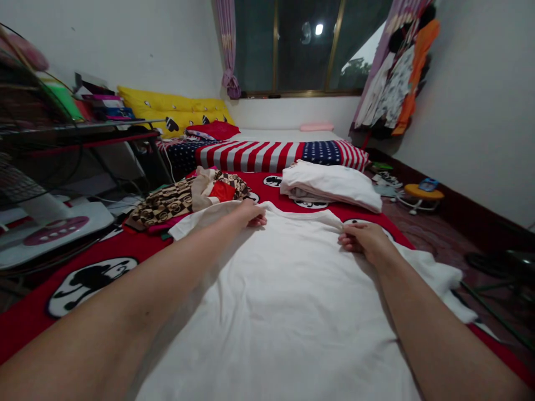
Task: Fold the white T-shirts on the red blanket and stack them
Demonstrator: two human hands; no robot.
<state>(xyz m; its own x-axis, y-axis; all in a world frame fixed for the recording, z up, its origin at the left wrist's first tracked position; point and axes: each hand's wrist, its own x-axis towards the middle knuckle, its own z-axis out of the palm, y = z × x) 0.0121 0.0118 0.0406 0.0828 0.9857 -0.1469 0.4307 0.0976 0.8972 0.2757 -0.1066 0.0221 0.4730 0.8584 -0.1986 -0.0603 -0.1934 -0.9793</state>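
A white shirt (288, 301) lies spread out flat in front of me, its neckline at the far end and light wrinkles over its body. My left hand (252, 214) pinches the cloth at the left of the neckline. On the other side, my right hand (361, 240) grips the shirt's far edge near the right shoulder, fingers curled. One sleeve spreads to the right past my right forearm; part of the other shows beyond my left arm. Just past the neckline rests a stack of folded white clothes (330, 186). Patterned brown clothes (179, 199) are heaped at the left.
The shirt lies on a red blanket (29, 328) with black-and-white prints. Behind it stands a bed with a striped, starred cover (251, 156). A white fan base (54, 231) and a desk (112, 133) are left. A small stool (422, 192) stands right.
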